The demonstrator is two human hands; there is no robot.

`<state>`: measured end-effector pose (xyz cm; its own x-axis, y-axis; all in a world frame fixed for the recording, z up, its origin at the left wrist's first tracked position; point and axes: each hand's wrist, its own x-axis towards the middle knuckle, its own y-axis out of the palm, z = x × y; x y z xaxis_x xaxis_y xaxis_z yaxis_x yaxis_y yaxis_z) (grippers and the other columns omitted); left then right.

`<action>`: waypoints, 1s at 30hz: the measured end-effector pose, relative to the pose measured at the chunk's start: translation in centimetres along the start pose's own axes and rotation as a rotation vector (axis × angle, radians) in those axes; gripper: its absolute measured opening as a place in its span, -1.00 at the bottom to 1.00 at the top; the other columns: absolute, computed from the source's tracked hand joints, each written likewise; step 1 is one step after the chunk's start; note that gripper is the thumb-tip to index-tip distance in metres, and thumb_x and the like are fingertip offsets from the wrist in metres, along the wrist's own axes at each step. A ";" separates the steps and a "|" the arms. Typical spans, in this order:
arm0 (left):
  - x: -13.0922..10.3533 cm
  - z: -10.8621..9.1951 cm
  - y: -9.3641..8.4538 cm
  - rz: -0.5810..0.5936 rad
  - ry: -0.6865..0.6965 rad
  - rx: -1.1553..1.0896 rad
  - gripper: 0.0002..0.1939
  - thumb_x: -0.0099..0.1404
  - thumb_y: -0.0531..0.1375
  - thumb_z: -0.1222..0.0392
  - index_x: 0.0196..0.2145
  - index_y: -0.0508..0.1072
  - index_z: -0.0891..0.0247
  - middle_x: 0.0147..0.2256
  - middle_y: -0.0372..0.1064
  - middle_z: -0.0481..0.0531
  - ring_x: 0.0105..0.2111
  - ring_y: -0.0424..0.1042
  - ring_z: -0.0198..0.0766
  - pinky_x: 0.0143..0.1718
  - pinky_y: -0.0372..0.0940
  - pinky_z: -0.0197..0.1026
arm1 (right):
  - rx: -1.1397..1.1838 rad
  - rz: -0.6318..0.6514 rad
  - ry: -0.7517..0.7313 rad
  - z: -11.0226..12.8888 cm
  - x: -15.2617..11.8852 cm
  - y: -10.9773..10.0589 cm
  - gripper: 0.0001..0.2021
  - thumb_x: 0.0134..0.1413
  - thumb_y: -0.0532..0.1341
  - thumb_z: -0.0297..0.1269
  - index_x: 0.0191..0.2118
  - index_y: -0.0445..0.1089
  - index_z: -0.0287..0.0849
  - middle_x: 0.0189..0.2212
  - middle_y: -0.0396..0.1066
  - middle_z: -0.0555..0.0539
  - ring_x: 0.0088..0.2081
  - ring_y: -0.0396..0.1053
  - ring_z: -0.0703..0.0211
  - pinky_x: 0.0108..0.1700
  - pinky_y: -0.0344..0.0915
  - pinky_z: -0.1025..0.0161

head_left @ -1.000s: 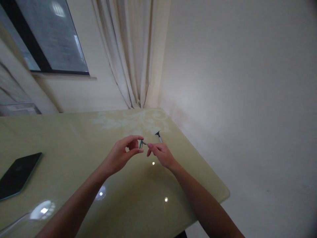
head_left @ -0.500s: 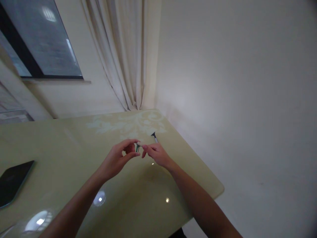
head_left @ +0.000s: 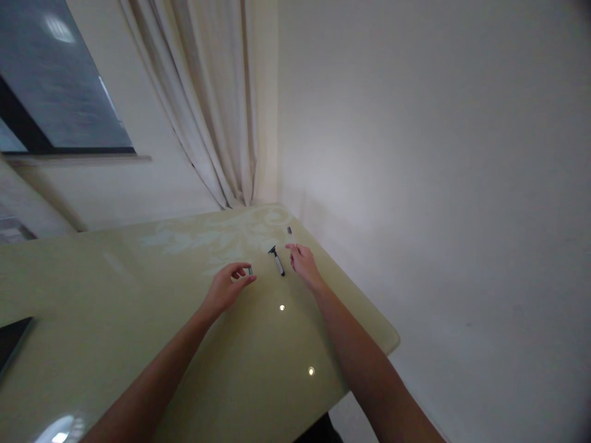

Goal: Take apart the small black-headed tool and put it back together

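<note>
My left hand [head_left: 226, 286] is above the table, pinching a small, narrow piece with a green and pale edge [head_left: 250, 270] between thumb and fingers; its exact kind is too small to make out. Over the table's right side, my right hand [head_left: 303, 266] has its fingers curled at the lower end of a small pale stick with a dark tip [head_left: 289, 231], and that end is hidden by the fingers. Between the hands a razor [head_left: 277, 262] with a dark head and a grey-black handle lies on the table, touched by neither hand.
The glossy pale-green table [head_left: 221, 357] has a rounded right corner. A dark flat object [head_left: 13, 341] lies at its left edge. Beyond stand a curtain [head_left: 207, 123], a window [head_left: 60, 80] and a bare wall [head_left: 415, 184] on the right.
My right hand has moved away from the left one, to the right and farther back, uncovering the razor's handle. The left hand still pinches its small piece. The view has shifted right.
</note>
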<state>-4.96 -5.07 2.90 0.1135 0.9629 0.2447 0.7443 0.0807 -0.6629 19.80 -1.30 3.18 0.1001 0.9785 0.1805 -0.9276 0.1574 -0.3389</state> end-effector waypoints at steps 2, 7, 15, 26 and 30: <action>1.4 0.1 1.2 0.019 -0.066 0.101 -0.60 0.23 0.30 -0.02 -0.04 0.60 0.20 -0.22 0.56 0.07 -0.23 0.51 -0.13 -0.16 0.37 -0.12 | -0.171 -0.017 0.015 -0.6 0.2 -0.2 -0.57 0.44 -0.02 -0.12 -0.20 0.54 -0.22 -0.56 0.30 0.03 -0.50 0.26 0.22 -0.39 0.14 0.31; 3.7 -0.6 3.3 0.003 -0.136 0.207 -0.64 0.28 0.31 -0.04 -0.04 0.62 0.14 -0.13 0.60 0.14 -0.02 0.47 0.11 0.06 0.24 0.16 | -0.393 -0.038 0.013 -1.6 0.5 -0.7 -0.62 0.39 0.07 -0.21 -0.40 0.49 -0.21 -0.53 0.36 -0.02 -0.42 0.28 0.19 -0.35 0.10 0.29; 4.5 -0.3 3.8 0.045 -0.120 0.300 -0.52 0.25 0.31 -0.22 0.03 0.61 0.02 -0.10 0.61 0.12 0.04 0.44 0.15 0.13 0.17 0.19 | -0.561 -0.008 -0.016 -2.1 0.4 -0.8 -0.74 0.24 0.13 -0.48 -0.38 0.56 -0.23 -0.40 0.42 -0.12 -0.25 0.35 0.09 -0.18 0.22 0.26; 4.0 -0.9 3.5 0.073 -0.078 0.279 -0.59 0.26 0.33 -0.16 -0.01 0.63 0.04 -0.08 0.60 0.11 0.05 0.45 0.12 0.13 0.18 0.13 | -0.684 -0.085 0.018 -1.5 -0.4 -1.1 -0.81 0.28 0.24 -0.33 -0.14 0.62 -0.19 -0.18 0.54 -0.19 -0.16 0.44 0.05 -0.17 0.23 0.24; 4.1 -0.7 3.7 0.065 -0.076 0.286 -0.60 0.27 0.32 -0.18 -0.03 0.63 0.03 -0.09 0.60 0.09 0.02 0.46 0.10 0.11 0.18 0.13 | -0.673 -0.099 0.033 -1.5 -0.5 -0.7 -0.79 0.29 0.25 -0.31 -0.08 0.61 -0.23 -0.15 0.55 -0.21 -0.16 0.46 0.06 -0.17 0.23 0.25</action>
<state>-1.24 -0.99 1.92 0.0976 0.9840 0.1488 0.5199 0.0770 -0.8507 20.96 -1.67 1.98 0.1937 0.9571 0.2155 -0.4888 0.2846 -0.8247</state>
